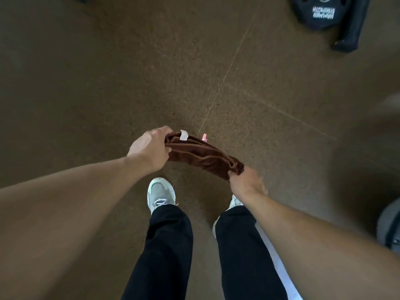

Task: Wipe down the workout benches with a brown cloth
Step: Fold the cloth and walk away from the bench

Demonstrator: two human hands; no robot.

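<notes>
A brown cloth (202,155) with a white tag and a pink tag is stretched between both hands above the floor, in front of my legs. My left hand (150,148) is closed on its left end. My right hand (245,180) grips the lower right end. The cloth is bunched into a long roll. No workout bench shows in this view.
Brown speckled rubber floor (151,72) with thin seams fills the view. A black weight plate (320,11) on a dark frame stands at the top right. A grey rounded object (389,224) sits at the right edge. My feet in grey sneakers stand below the cloth.
</notes>
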